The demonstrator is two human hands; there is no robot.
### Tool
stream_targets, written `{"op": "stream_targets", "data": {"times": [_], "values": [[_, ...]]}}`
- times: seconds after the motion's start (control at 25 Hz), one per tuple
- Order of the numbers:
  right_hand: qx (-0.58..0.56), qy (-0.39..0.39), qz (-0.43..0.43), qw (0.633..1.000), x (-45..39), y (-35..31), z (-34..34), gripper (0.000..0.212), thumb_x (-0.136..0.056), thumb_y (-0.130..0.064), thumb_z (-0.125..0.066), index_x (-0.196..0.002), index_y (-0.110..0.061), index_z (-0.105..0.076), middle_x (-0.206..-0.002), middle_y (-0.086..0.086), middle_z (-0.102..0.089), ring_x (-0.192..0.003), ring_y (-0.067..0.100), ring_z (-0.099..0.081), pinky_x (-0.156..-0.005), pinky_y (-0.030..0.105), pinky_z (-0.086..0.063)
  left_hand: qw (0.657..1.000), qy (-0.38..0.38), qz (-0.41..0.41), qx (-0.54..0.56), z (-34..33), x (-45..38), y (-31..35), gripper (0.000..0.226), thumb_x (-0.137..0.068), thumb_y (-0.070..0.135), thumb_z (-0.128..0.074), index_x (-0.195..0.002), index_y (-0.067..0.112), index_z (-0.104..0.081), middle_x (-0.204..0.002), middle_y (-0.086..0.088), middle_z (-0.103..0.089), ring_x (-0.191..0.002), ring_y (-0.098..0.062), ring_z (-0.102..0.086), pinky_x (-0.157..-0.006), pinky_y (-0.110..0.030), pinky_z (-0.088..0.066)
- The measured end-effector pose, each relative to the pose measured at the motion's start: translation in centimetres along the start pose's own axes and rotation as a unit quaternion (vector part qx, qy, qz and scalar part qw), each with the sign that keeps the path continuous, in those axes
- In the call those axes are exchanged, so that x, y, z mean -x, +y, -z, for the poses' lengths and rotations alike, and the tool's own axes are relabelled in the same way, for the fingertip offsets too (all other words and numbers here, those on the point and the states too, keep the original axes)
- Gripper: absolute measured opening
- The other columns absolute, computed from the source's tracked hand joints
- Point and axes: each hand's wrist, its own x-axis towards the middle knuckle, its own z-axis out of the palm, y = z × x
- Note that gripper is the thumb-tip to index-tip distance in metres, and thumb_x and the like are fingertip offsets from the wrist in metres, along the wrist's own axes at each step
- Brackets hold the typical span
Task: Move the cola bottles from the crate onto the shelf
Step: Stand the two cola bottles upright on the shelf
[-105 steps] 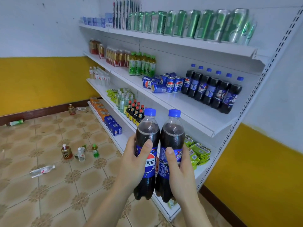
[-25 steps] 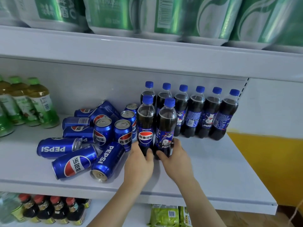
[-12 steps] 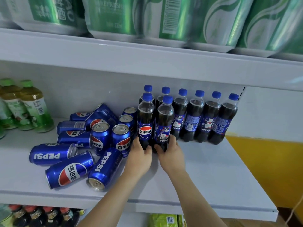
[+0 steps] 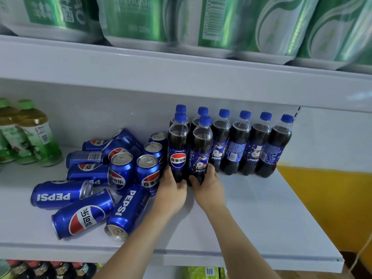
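Two cola bottles with blue caps stand upright on the white shelf (image 4: 251,218), just in front of a back row of several like bottles (image 4: 239,146). My left hand (image 4: 171,192) grips the base of the left cola bottle (image 4: 178,150). My right hand (image 4: 209,188) grips the base of the right cola bottle (image 4: 201,152). Both bottles touch each other and the row behind. No crate is in view.
A pile of blue cola cans (image 4: 112,178), some upright and some lying, crowds the shelf left of my left hand. Green tea bottles (image 4: 34,135) stand far left. Green cans (image 4: 181,19) fill the shelf above. Bare shelf lies right of my right arm.
Both hands have pushed the two bottles a little farther back on the shelf, up against the back row. Four seconds ago I held them in the air in front of the shelves.
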Motion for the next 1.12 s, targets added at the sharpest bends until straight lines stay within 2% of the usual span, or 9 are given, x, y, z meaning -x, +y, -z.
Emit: {"op": "stream_targets", "data": {"times": [0.2,0.32,0.44,0.6,0.68,0.76,0.88,0.96,1.12], "values": [[0.002,0.002,0.003,1.0,-0.2,0.2,-0.2,0.045,-0.093,-0.029,-0.068,-0.127,-0.008,-0.046,-0.122,0.012,-0.061,-0.101,0.034,-0.06,-0.069,0.034,-0.039,1.0,-0.014,-0.003,-0.021,-0.1,0.0,-0.6,0.084,-0.079,0.04,-0.05,-0.155,0.035,-0.014,-0.146,-0.011,-0.051,-0.129,-0.03,-0.054,-0.108,-0.047,-0.044],[0.007,-0.004,0.001,1.0,-0.1,0.2,-0.2,0.045,-0.093,-0.03,-0.067,-0.127,-0.01,-0.046,-0.121,0.01,-0.06,-0.1,0.033,-0.061,-0.069,0.033,-0.038,1.0,-0.018,0.006,-0.018,0.0,0.2,-0.3,0.082,-0.087,0.031,-0.055,-0.157,0.032,-0.011,-0.146,-0.012,-0.051,-0.13,-0.031,-0.052,-0.109,-0.045,-0.042],[0.017,-0.017,0.013,1.0,-0.1,0.4,0.2,0.048,-0.092,-0.027,-0.067,-0.133,-0.015,-0.045,-0.121,0.007,-0.061,-0.103,0.031,-0.061,-0.073,0.034,-0.044,1.0,-0.021,0.014,-0.017,0.1,0.4,-0.3,0.081,-0.092,0.023,-0.057,-0.158,0.028,-0.011,-0.143,-0.011,-0.055,-0.127,-0.029,-0.055,-0.106,-0.041,-0.043],[0.022,-0.024,0.031,0.999,0.5,0.7,1.1,0.058,-0.091,-0.022,-0.065,-0.144,-0.02,-0.042,-0.129,0.006,-0.059,-0.109,0.03,-0.06,-0.082,0.036,-0.049,1.0,-0.011,0.012,-0.017,0.3,1.3,-0.1,0.083,-0.083,0.035,-0.054,-0.157,0.023,-0.019,-0.148,-0.011,-0.05,-0.132,-0.03,-0.052,-0.109,-0.047,-0.043],[0.018,-0.011,0.037,0.999,1.0,0.5,1.7,0.059,-0.094,-0.027,-0.064,-0.148,-0.02,-0.042,-0.133,0.004,-0.057,-0.112,0.027,-0.06,-0.086,0.036,-0.05,1.0,0.018,0.006,-0.004,0.6,1.9,0.4,0.075,-0.088,0.03,-0.058,-0.155,0.021,-0.025,-0.152,-0.007,-0.046,-0.134,-0.028,-0.05,-0.11,-0.046,-0.042],[-0.003,0.012,0.051,0.999,1.6,0.0,2.5,0.055,-0.096,-0.032,-0.063,-0.147,-0.021,-0.045,-0.133,0.001,-0.058,-0.116,0.022,-0.059,-0.087,0.031,-0.047,0.999,0.051,-0.012,0.002,1.0,2.5,0.8,0.063,-0.094,0.025,-0.061,-0.151,0.02,-0.033,-0.148,-0.003,-0.05,-0.13,-0.024,-0.054,-0.108,-0.043,-0.044],[-0.053,0.035,0.066,0.996,2.7,-0.7,4.2,0.054,-0.098,-0.035,-0.062,-0.148,-0.021,-0.046,-0.136,-0.003,-0.058,-0.123,0.013,-0.056,-0.091,0.023,-0.041,0.992,0.089,-0.067,0.06,1.2,4.0,2.3,0.04,-0.097,0.026,-0.062,-0.135,0.023,-0.05,-0.131,0.006,-0.062,-0.113,-0.009,-0.062,-0.097,-0.03,-0.05],[-0.077,0.043,0.078,0.993,3.4,-1.1,5.4,0.054,-0.098,-0.038,-0.062,-0.148,-0.022,-0.047,-0.136,-0.006,-0.057,-0.125,0.009,-0.054,-0.097,0.023,-0.042,0.982,0.099,-0.105,0.122,1.1,5.2,3.6,0.029,-0.097,0.023,-0.063,-0.124,0.027,-0.055,-0.119,0.015,-0.065,-0.106,0.001,-0.063,-0.093,-0.023,-0.051],[-0.104,0.091,0.099,0.985,4.6,-0.7,8.3,0.052,-0.098,-0.041,-0.06,-0.145,-0.02,-0.052,-0.135,-0.008,-0.059,-0.124,0.008,-0.055,-0.103,0.027,-0.045,0.96,0.083,-0.172,0.203,-0.6,7.3,6.4,0.018,-0.098,0.018,-0.062,-0.114,0.025,-0.061,-0.11,0.02,-0.068,-0.108,-0.002,-0.064,-0.093,-0.023,-0.05]]}}
